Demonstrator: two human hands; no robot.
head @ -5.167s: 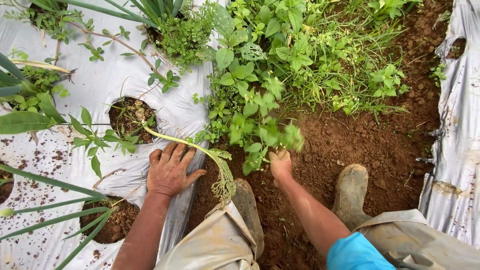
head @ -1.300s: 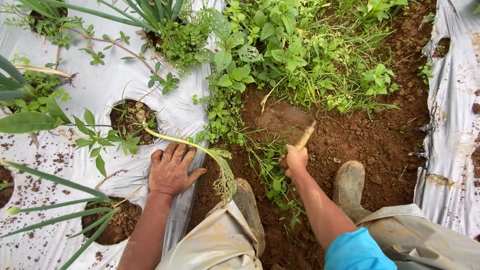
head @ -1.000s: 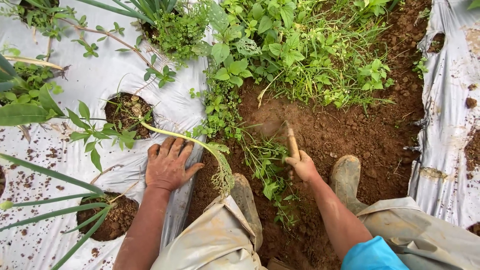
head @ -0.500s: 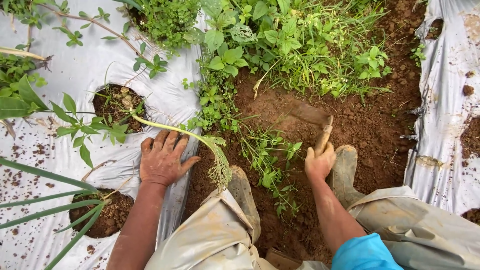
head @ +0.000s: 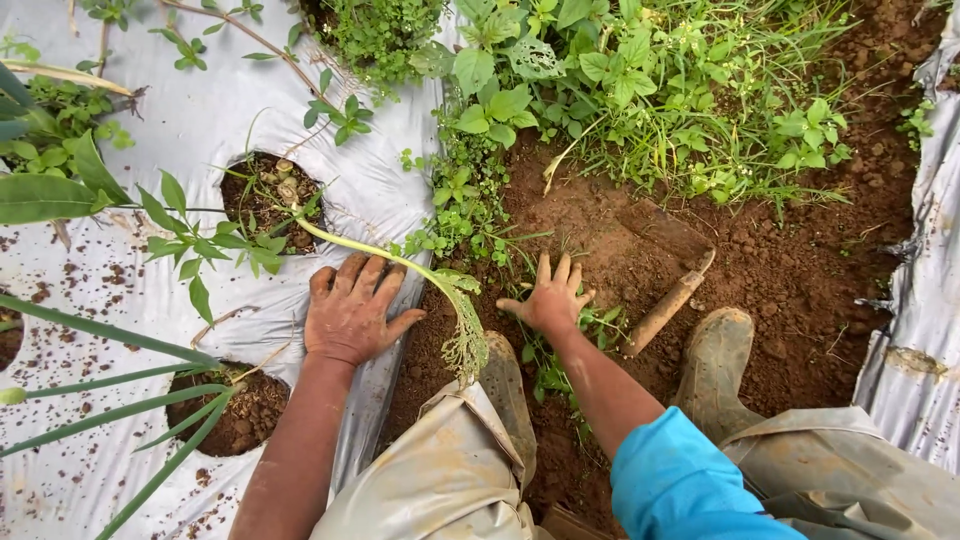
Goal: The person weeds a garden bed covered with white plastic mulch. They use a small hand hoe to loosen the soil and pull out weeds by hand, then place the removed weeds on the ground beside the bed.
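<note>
My left hand [head: 350, 312] lies flat, fingers spread, on the white plastic mulch sheet [head: 180, 120] beside a limp pale stalk with a wilted leaf [head: 440, 295]. My right hand [head: 550, 296] is open, fingers apart, resting on bare brown soil over small cut weeds [head: 560, 350]. A small hoe with a wooden handle [head: 665, 305] lies on the soil just right of that hand, its blade toward the weeds. Both my muddy rubber boots [head: 715, 365] and tan trousers show at the bottom.
A dense patch of green weeds [head: 620, 90] fills the furrow ahead. Round planting holes [head: 265, 190] with soil pierce the plastic at left, with long green leaves [head: 100, 345] crossing. Another plastic sheet [head: 915, 330] edges the right side.
My right hand scraped the soil with the hoe, cutting weeds, then let it go; the hoe now lies on the ground and the hand rests open. The left hand stayed put.
</note>
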